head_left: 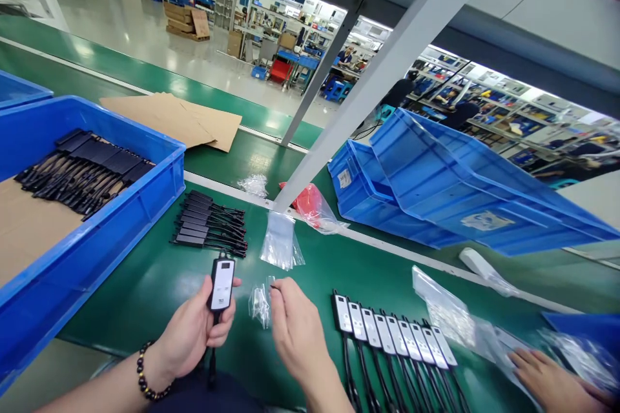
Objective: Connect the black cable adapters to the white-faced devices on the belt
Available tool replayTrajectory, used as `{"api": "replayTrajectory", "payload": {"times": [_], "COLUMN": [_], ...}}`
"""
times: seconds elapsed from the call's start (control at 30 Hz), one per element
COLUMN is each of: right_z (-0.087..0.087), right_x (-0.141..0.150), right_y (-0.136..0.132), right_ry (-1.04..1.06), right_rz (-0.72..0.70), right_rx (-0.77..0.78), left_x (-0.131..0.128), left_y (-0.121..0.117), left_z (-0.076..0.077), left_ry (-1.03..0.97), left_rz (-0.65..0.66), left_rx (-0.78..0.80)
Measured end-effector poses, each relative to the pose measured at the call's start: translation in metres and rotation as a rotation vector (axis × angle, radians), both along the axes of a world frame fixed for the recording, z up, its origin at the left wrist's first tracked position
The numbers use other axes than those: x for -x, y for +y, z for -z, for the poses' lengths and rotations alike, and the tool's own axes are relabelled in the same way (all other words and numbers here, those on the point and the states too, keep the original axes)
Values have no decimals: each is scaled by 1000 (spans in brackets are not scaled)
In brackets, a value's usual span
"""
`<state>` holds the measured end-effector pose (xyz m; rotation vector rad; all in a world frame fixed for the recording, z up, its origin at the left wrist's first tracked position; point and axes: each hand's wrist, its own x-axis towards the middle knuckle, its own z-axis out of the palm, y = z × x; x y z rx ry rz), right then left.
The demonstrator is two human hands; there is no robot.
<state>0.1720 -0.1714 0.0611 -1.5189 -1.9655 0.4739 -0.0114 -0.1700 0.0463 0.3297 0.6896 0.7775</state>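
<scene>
Plainly, the green table (145, 297) spreads out around the device (223, 285), which is held up over its near part. Right of the device and well beyond it, blue crates (436, 174) lean together; left of it is the bin (121, 239), with dark units (94, 151) on cardboard. Nearer the device on its right is a row (385, 334) of eight white-faced units, cables toward the wearer; just beyond it, to the left, lies a black batch (194, 229). Another person's hand (547, 377) rests far to its right.

The left hand (194, 332) has the device pinched at its lower half, thumb along the left edge, fingers curled behind and around the right. The right hand (300, 329), right of the device, has thumb and forefinger pressed together on a small dark tip (273, 286), too small to identify. Between device and right hand lie clear wraps (260, 303).

Nearly upright, the device has a white face, black rim, small dark window at the top, faint print low down, and a black cable below.
</scene>
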Motion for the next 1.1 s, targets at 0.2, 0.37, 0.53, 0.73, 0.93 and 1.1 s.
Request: {"api": "replayTrajectory", "payload": {"times": [0.2, 0.37, 0.53, 0.73, 0.93, 1.1], "right_z": [10, 13, 15, 14, 13, 9], "right_x": [26, 30, 30, 28, 26, 22], "right_y": [17, 21, 22, 23, 25, 20], "right_ry": [-98, -117, -136, -95, 99, 218], "right_rz": [-31, -17, -14, -24, -69, -142], "right_rx": [-81, -58, -42, 2, 228, 245], "left_x": [-8, -9, -11, -12, -12, -11], "left_y": [-6, -6, -7, -7, -6, -6], "left_z": [12, 17, 16, 14, 12, 16], "left_ry": [57, 69, 72, 61, 57, 32], "left_rz": [76, 95, 89, 82, 83, 95], "left_rx": [-24, -34, -35, -18, -18, -7]}}
